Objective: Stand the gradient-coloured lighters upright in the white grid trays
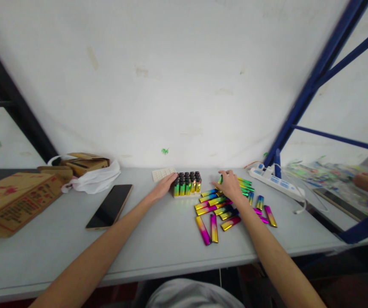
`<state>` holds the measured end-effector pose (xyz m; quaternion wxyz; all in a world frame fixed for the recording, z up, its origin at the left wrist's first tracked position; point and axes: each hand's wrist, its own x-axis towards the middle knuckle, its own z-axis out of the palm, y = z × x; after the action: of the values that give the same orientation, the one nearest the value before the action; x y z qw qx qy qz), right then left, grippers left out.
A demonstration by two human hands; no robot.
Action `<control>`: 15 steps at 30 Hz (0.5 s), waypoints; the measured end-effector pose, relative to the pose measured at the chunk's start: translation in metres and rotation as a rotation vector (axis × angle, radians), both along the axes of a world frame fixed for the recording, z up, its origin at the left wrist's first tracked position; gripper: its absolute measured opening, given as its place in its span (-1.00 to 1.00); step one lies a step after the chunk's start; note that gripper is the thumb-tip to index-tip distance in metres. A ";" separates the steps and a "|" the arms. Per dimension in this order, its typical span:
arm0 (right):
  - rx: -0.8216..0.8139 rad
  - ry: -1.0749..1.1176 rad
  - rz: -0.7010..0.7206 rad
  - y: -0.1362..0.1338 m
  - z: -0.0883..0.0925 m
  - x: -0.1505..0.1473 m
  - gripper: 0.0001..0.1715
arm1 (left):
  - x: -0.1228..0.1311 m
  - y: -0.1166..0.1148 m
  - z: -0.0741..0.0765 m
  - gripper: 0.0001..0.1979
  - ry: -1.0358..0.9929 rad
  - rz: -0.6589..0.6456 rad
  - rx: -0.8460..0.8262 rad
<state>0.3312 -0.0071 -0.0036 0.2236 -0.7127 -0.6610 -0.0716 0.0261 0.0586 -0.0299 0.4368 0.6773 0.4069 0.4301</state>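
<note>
We see black-topped lighters (187,182) standing upright in tight rows in a pale, shallow tray (185,196) near the back of the table, their bodies shiny and fading from green to gold. Our left hand (165,186) touches the left side of the rows, its fingers stretched out, loose rather than clenched. Our right hand (230,186) is over a heap of flat, mirror-glossy sleeves (204,209) in gold, magenta, blue and green; we cannot tell whether its curled fingers grip one. Around these, the smooth grey table (158,244) carries a flat black phone (110,206), a crumpled plastic bag (98,177), a printed cardboard box (20,201) and a white power strip (276,184). Behind stands a scuffed white wall (184,85), crossed by blue metal posts (315,77).
</note>
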 end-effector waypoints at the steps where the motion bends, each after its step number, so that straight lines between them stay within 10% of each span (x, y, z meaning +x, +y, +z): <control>1: 0.047 0.059 0.044 0.003 -0.001 0.001 -0.42 | 0.000 0.000 0.000 -0.23 0.000 0.001 0.005; 7: 0.252 0.596 0.168 0.009 0.001 0.000 -0.34 | 0.001 -0.002 0.003 -0.19 0.009 0.016 0.009; 15: 0.035 1.351 0.493 -0.015 0.024 -0.034 -0.39 | 0.002 -0.006 0.006 -0.22 0.010 -0.009 0.025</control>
<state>0.2970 -0.0225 0.0208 0.6049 -0.4277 -0.5186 0.4269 0.0280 0.0525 -0.0235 0.4285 0.6865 0.4004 0.4298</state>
